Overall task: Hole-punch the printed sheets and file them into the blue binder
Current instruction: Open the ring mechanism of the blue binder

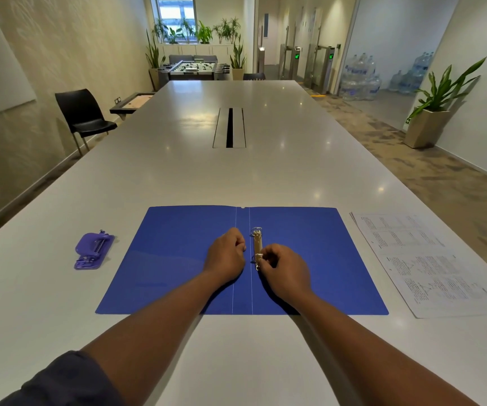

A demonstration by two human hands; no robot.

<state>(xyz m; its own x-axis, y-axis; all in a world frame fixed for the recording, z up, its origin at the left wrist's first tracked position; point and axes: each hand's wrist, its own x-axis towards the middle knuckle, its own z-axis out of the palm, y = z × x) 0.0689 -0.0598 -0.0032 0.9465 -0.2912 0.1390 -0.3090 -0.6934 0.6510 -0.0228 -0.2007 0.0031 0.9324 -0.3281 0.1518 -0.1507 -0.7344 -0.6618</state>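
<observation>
**Ring mechanism worked first, sheets and punch left waiting**

White tabletop [265, 361] filled the lower frame, long and glossy, with two bare forearms reaching up from the bottom edge. Just beyond them the blue binder [177, 259] lay opened flat at lower centre, spine running away from the person, so both covers rested on the surface and the metal ring mechanism [257, 244] stood exposed just right of the spine. The right hand [286, 271] was curled, thumb and fingertips pinched on the nearer ring, seemingly to pull it apart. The left hand [226, 254] was loosely fisted, holding nothing, resting on the cover just left of the spine, probably to steady the binder against that pull. Whether the rings had parted could not be made out.

At lower left of the frame, well apart from the binder, the purple hole punch [93, 249] sat untouched. At right, just beside the binder's right cover, the printed sheets [429, 262] lay in a slightly fanned stack, no holes visible from here. Punching looked not yet begun; the tools were set either side within easy reach.

Farther up, a cable slot [229, 128] ran along the table's middle, a black chair [82, 112] stood at upper left, and potted plants lined the far window.
</observation>
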